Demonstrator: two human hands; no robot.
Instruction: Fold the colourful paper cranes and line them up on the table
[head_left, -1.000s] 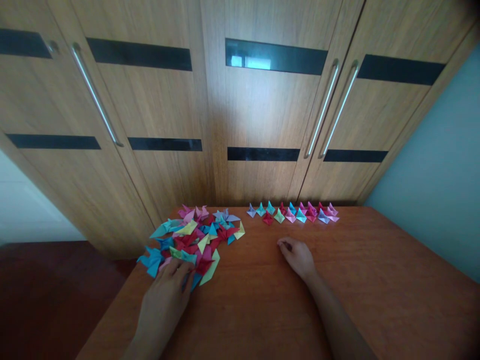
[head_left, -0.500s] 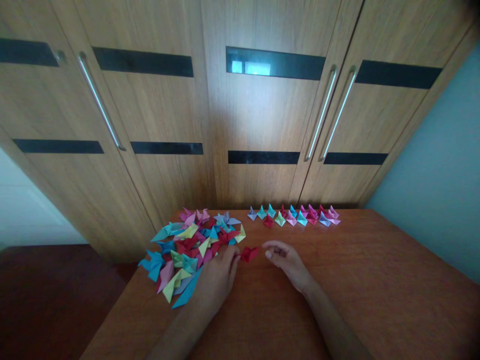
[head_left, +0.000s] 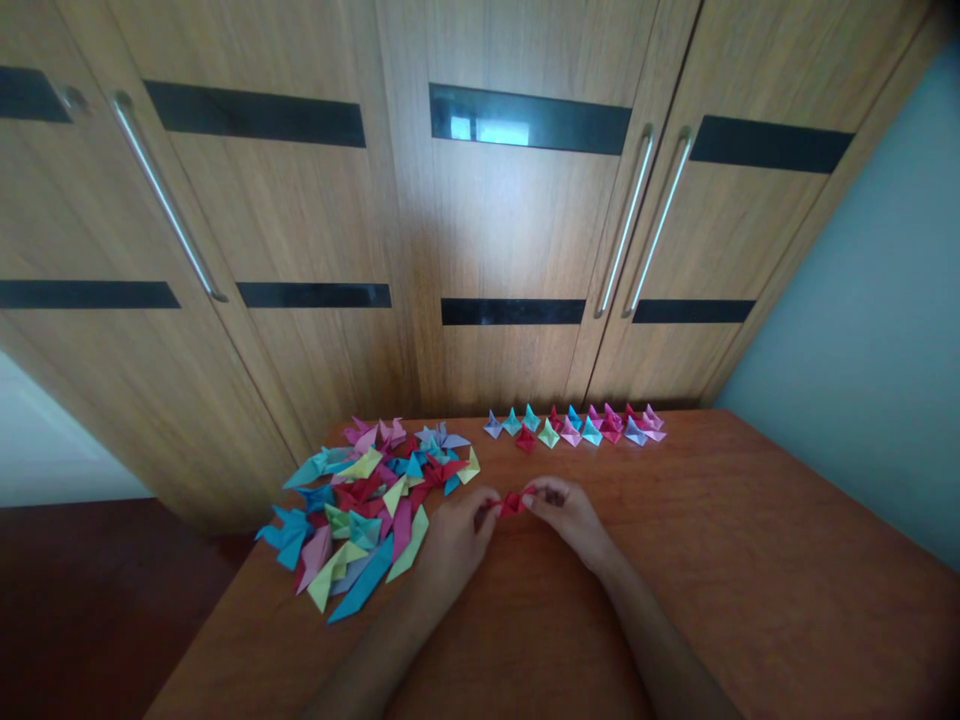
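The left hand (head_left: pixel 459 530) and right hand (head_left: pixel 574 518) pinch opposite ends of a red folded paper (head_left: pixel 512 504) near the tabletop (head_left: pixel 525 620). Uneven pulling could tear its thin points; the left wrist, swinging outward, might scatter the paper pile (head_left: pixel 360 490).

Before you stands a table (head_left: pixel 757 540) with a reddish-brown, wood-grained top. On your left, a loose heap of folded paper pieces (head_left: pixel 361 490) spreads from near the far edge, overlapping in pink, red, blue, teal, lilac and yellow. At its near side you have a long blue folded strip (head_left: pixel 364 583) and, further right, a pale green folded strip (head_left: pixel 410 545). Right of the heap, small pointed paper pieces (head_left: pixel 571 432) stand close together along the far edge (two uneven rows, red, green, pink, blue and lilac among them).
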